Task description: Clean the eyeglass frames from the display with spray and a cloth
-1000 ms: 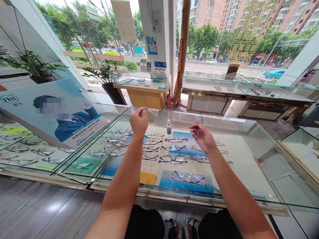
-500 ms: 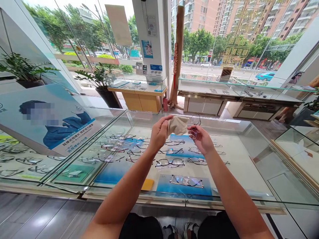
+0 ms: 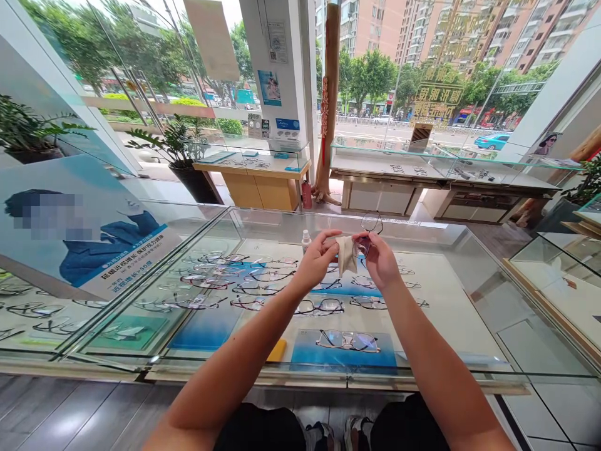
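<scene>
Potted plant [image 3: 191, 178] beside wooden cabinet [image 3: 270, 192], blue car [image 3: 491, 141] outside.

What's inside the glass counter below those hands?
Rows of eyeglasses, blue sheets and a yellow item. The left hand, right hand and beige cloth hide whatever lies directly behind them.

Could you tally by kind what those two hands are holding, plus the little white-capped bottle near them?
Glasses, one pair in the right hand: 1
Cloth: 1
Bottle: 1
Total: 3
</scene>
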Demonstrator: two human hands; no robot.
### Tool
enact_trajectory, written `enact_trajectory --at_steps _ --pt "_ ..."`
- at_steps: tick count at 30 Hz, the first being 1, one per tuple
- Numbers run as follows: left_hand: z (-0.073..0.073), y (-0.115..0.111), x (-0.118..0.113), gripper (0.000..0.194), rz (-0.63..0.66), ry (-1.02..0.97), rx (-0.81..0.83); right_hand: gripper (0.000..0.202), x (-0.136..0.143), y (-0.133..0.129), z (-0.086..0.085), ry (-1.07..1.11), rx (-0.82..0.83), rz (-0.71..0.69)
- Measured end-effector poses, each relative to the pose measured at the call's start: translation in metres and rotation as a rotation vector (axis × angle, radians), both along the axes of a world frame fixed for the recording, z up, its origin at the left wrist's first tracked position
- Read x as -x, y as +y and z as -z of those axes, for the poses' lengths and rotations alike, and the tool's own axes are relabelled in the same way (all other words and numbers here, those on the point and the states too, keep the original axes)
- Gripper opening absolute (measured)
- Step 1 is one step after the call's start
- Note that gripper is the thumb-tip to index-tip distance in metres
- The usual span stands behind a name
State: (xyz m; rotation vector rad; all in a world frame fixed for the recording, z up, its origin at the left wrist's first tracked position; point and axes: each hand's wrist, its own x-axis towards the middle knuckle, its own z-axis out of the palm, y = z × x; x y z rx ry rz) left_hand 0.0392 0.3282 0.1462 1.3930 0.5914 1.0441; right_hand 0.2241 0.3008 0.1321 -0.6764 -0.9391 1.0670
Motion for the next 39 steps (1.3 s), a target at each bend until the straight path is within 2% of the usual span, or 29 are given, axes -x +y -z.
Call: enact_trajectory --at_steps 3,9,18,25,29,32,36,39 --pt "0.003 -0.003 -0.004 0.061 0.026 -0.056 0.036 0.023 0.002 -0.002 -0.001 -0.006 0.003 -0.007" --pt "0.009 -0.011 -0.013 0.074 -0.009 -0.128 0.126 0.022 0.009 -0.005 -0.004 0.027 0.028 -0.029" --pt "0.01 -0.019 -0.018 0.074 0.025 -0.164 0.256 0.025 0.013 -0.011 -0.01 0.07 0.11 -0.083" --pt "0.011 -0.02 -0.017 0.077 -0.023 -0.159 0.319 0.024 0.02 -0.012 -0.008 0.079 0.085 -0.094" --pt "0.016 -0.019 -0.019 0.071 -0.048 -0.143 0.348 0.027 0.027 -0.015 -0.006 0.058 0.097 -0.121" --pt "0.021 -0.018 -0.021 0.064 -0.015 -0.085 0.326 0.031 0.031 -0.015 -0.002 0.045 0.119 -0.129" --pt "0.027 -0.016 -0.022 0.065 0.058 -0.057 0.285 0.03 0.031 -0.014 0.0 0.033 0.13 -0.084" --pt "0.03 -0.016 -0.022 0.058 0.074 -0.079 0.262 0.027 0.028 -0.014 -0.003 0.051 0.113 -0.041"
